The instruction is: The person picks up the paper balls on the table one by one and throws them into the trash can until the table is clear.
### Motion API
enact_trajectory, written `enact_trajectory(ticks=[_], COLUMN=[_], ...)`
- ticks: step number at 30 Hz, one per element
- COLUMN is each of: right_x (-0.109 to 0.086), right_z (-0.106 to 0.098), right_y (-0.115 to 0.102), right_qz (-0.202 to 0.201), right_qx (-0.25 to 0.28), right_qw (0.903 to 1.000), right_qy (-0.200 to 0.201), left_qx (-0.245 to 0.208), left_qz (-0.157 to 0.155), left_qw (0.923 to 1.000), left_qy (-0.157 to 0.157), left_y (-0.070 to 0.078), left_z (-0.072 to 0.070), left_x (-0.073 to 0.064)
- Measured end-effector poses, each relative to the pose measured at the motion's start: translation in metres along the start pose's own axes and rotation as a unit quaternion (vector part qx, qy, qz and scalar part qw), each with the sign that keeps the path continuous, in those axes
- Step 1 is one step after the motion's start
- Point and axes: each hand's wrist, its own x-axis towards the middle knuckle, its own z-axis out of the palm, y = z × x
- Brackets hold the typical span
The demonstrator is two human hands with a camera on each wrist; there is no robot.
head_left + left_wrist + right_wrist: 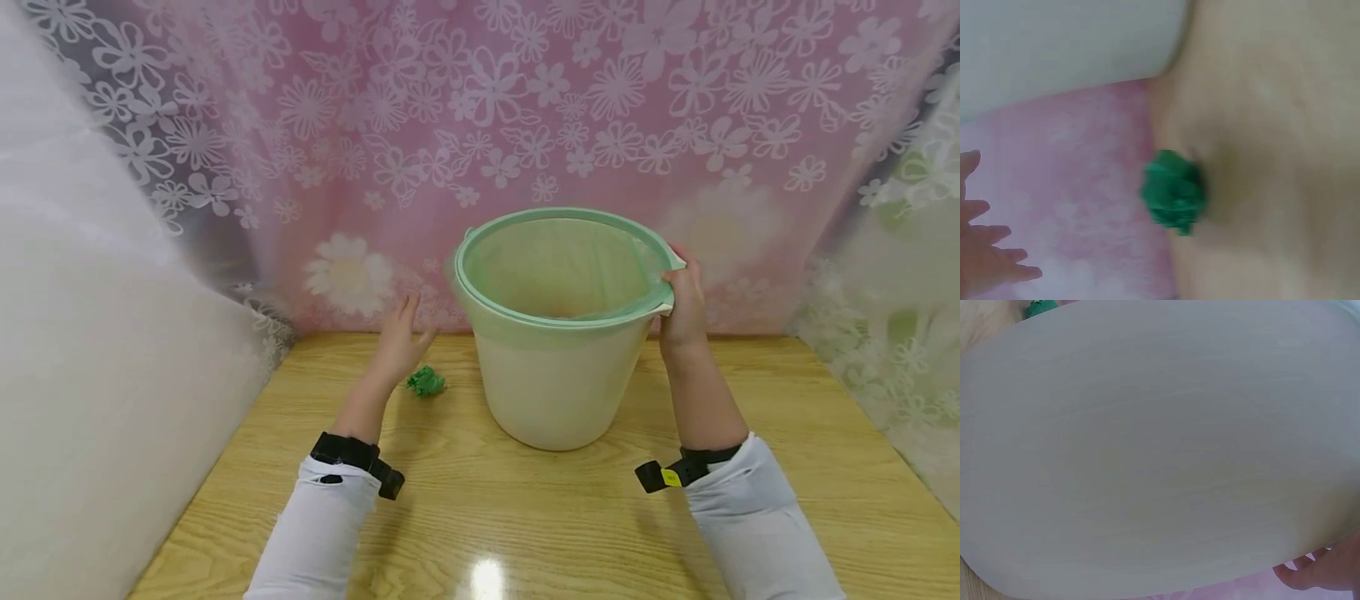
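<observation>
A cream trash bin (558,383) with a pale green rim ring (480,292) is on the wooden table; a thin translucent green liner (555,258) shows inside it. My right hand (684,304) grips the bin's rim at its right side, thumb over the edge. To the left of the bin, my left hand (401,342) is raised with its fingers spread, holding nothing. Just beside that hand, on the tabletop, lies a small crumpled green wad (426,382). The left wrist view shows the same wad (1174,190) apart from the fingers. The bin's wall (1147,450) fills most of the right wrist view.
The wood-grain table (510,517) runs up to a pink flowered curtain (480,150) behind the bin. White sheeting (112,350) hangs on the left, and a flowered curtain (892,333) on the right. Each wrist wears a black strap with a camera.
</observation>
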Motion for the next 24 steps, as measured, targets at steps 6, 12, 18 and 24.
enact_trajectory(ticks=[6,12,18,24], right_x=[-0.002,-0.002,-0.001,-0.001], right_z=[-0.002,-0.002,-0.002,-0.001], right_y=[0.000,0.000,-0.001,-0.001], right_qz=[-0.003,-0.006,-0.010,-0.007], right_qx=[0.005,0.004,0.006,0.006], right_qw=[1.0000,1.0000,0.9999,0.9999], right_qy=[0.000,-0.004,-0.006,-0.007], left_qx=[0.061,0.101,0.097,0.120], left_qz=[0.005,0.008,-0.015,-0.041], left_qw=[0.9978,0.9917,0.9851,0.9760], left_qy=[-0.025,-0.079,-0.141,-0.177], left_y=[-0.021,-0.039,-0.045,-0.048], left_z=[0.032,0.057,0.069,0.080], left_x=[-0.005,-0.011,-0.011,-0.009])
